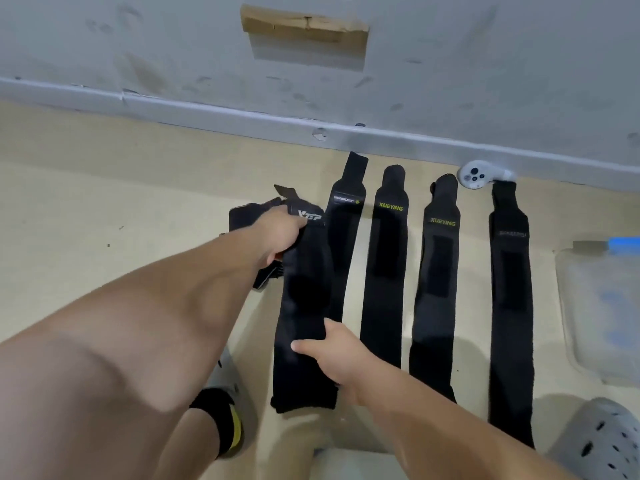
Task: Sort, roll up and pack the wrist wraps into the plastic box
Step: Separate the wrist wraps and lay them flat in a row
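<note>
Your left hand (277, 233) is curled round the top end of the long black stretch-fabric XTEP wrap (301, 306), right by its white label. Your right hand (332, 358) has its thumb flat on top of the lower half. Its fingers are hidden past the strip's right edge, so it reads as a pinch, but I can't confirm that.

The XTEP wrap lies lengthwise on the beige floor (104, 188), leftmost in the row. It sits just beside four more flat black wrist wraps (386, 265) and partly overlaps the nearest one. A small dark heap of unsorted wraps (247, 213) sits behind your left hand. The translucent plastic box with blue parts (602, 306) is well apart, at the far right. Nothing has been rolled.

My read on handling:
- The wrap is light, limp and stretchy with no stiffness, so it will sag and twist if you lift it by one end.
- Its rough fabric shouldn't slip, and nothing on it looks fragile.
- The darker rectangular patch partway along the strips looks like hook-and-loop and may snag a neighbouring wrap.
- Hold it at both ends to lay it straight.
- To roll, I'd start from the plain bottom end with both thumbs across the width and keep it taut. That likely leaves the label end outside as the closing flap.
</note>
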